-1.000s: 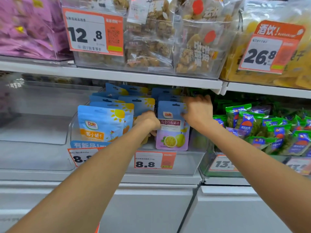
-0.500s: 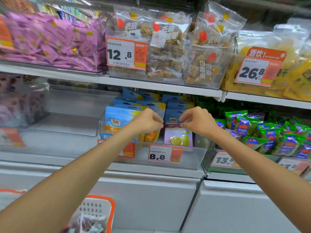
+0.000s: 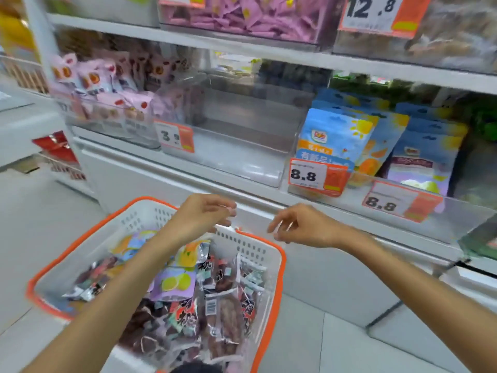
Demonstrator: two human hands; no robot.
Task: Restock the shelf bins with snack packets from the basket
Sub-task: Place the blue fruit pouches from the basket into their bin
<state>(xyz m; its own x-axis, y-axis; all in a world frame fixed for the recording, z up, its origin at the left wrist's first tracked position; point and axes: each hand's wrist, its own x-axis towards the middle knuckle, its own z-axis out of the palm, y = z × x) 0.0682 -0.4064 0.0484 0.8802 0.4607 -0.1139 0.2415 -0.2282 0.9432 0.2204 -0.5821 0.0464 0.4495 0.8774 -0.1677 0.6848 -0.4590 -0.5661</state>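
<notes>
Neither hand holds anything: the left hand hangs with fingers loosely curled over the basket's far rim, and the right hand hovers likewise at its 3 o'clock. Nearest, the basket is piled with snack packets, so plenty remains, I judge. Farther, at 12 o'clock, a clear bin looks unfilled; at 2 o'clock the blue pouches stand stocked.
</notes>
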